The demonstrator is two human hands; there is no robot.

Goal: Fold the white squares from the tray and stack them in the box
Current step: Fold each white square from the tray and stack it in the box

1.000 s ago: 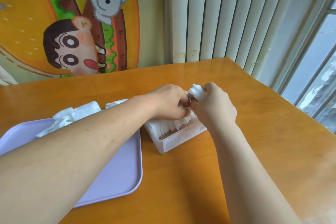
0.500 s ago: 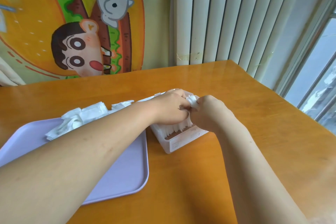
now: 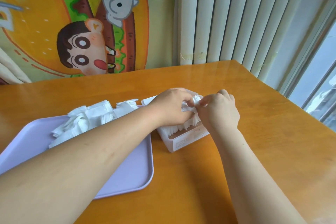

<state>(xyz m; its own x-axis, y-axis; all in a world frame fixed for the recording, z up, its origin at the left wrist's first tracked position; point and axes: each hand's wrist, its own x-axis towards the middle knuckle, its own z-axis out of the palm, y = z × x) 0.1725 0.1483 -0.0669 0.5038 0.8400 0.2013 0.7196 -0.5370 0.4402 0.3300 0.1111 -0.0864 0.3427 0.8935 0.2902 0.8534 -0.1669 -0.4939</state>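
Note:
A clear plastic box [image 3: 183, 142] stands on the wooden table, packed with folded white squares standing on edge [image 3: 180, 127]. Both hands meet over its far end. My left hand [image 3: 171, 109] and my right hand [image 3: 218, 112] pinch one folded white square [image 3: 195, 102] between their fingertips, just above the row in the box. To the left lies a lilac tray [image 3: 127, 172] with a loose heap of unfolded white squares [image 3: 85, 120] at its far edge. My left forearm crosses over the tray.
The orange wooden table [image 3: 263, 151] runs to an edge at the right, by a window. White vertical blinds [image 3: 236, 14] and a cartoon burger poster [image 3: 72, 27] stand behind the table's far edge. The box lid [image 3: 149, 101] lies behind the box.
The hands lowered the folded square from above the box onto the row inside. The camera view shifted slightly, so the scene sits more to the right.

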